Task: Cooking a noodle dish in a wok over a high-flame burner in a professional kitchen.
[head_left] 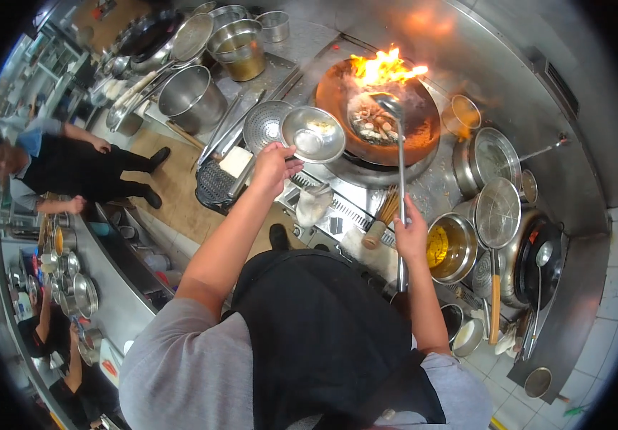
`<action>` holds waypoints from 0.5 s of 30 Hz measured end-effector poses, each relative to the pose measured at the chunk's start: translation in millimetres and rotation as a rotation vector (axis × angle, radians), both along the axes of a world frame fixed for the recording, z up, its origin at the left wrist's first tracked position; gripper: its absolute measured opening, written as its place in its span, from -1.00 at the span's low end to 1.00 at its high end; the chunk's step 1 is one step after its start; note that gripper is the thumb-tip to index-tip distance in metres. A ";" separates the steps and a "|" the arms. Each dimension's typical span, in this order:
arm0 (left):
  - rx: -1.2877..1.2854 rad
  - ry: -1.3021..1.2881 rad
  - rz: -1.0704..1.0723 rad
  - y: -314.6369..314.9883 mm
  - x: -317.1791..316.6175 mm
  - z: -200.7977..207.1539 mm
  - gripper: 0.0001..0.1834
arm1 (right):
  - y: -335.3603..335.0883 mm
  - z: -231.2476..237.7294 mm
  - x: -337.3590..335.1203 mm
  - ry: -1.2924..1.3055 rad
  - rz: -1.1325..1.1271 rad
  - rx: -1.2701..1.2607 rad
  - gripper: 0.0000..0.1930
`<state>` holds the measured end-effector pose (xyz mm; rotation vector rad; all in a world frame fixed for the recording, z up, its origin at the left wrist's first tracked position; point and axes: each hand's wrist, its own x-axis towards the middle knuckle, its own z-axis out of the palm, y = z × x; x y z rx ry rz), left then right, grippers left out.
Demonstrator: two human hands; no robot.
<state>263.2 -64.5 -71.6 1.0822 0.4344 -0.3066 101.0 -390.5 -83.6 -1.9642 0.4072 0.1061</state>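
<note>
My left hand (274,169) is closed on the near rim of a shallow steel bowl (316,147), which has a little pale residue inside. Beside it, a perforated strainer (266,123) lies partly behind the bowl. The fingers of my right hand (411,233) wrap round the long handle of a steel ladle (401,158). Its head reaches into the wok (419,122), over pale and brown pieces of food (375,118). Orange flames (384,68) rise from the wok's far side, and steam hangs over the food.
A bamboo brush (379,226) and a crumpled cloth (314,206) lie at the stove's near edge. On the right stand a pot of yellow liquid (459,251) and a wooden-handled strainer (498,215). A large steel pot (193,97) is at left; a co-worker (72,165) stands beyond it.
</note>
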 end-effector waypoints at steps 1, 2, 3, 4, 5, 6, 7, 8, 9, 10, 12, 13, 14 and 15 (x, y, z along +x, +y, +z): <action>-0.009 0.012 0.024 -0.5 -3.9 1.3 -0.80 | -8.7 -28.4 -6.7 -0.238 0.009 -0.204 -0.34; -0.007 0.005 0.047 2.4 -6.0 -0.5 -0.80 | -15.4 -45.2 -10.5 -0.479 0.025 -0.400 -0.30; -0.042 0.001 0.026 7.8 -10.2 -4.5 -0.80 | -17.9 -43.6 -12.0 -0.366 -0.044 -0.228 -0.32; -0.076 -0.004 0.013 14.8 -16.5 -8.1 -0.80 | -11.7 -28.1 -13.5 -0.374 -0.009 -0.218 -0.32; -0.080 -0.007 0.041 22.0 -24.2 -10.1 -0.81 | -3.4 -0.2 -12.3 -0.285 -0.023 -0.119 -0.33; -0.055 -0.003 0.058 25.4 -29.8 -9.5 -0.82 | 4.0 14.3 -9.2 -0.199 -0.042 -0.025 -0.35; -0.059 0.001 0.072 31.8 -35.4 -10.9 -0.83 | 5.7 8.5 -10.5 -0.225 -0.049 0.056 -0.33; -0.062 0.003 0.096 40.9 -42.5 -13.4 -0.84 | 8.1 1.4 -12.9 -0.247 -0.045 0.141 -0.32; -0.083 0.003 0.139 53.3 -52.7 -14.9 -0.84 | 23.3 27.0 -14.9 -0.179 0.020 0.303 -0.31; -0.104 0.002 0.180 65.3 -63.4 -16.4 -0.84 | 37.7 56.7 -20.9 -0.098 0.085 0.460 -0.30; -0.096 0.017 0.278 92.5 -84.9 -20.6 -0.83 | 58.0 61.4 -25.1 -0.128 0.156 0.693 -0.28; -0.092 0.008 0.335 109.1 -95.5 -27.3 -0.77 | 67.0 70.2 -23.9 -0.074 0.238 0.786 -0.27; -0.078 0.010 0.401 124.0 -109.6 -24.5 -0.77 | 75.4 75.0 -21.0 -0.013 0.315 0.877 -0.26; -0.080 0.004 0.465 140.2 -124.9 -26.2 -0.77 | 85.9 75.3 -17.6 0.054 0.388 0.933 -0.27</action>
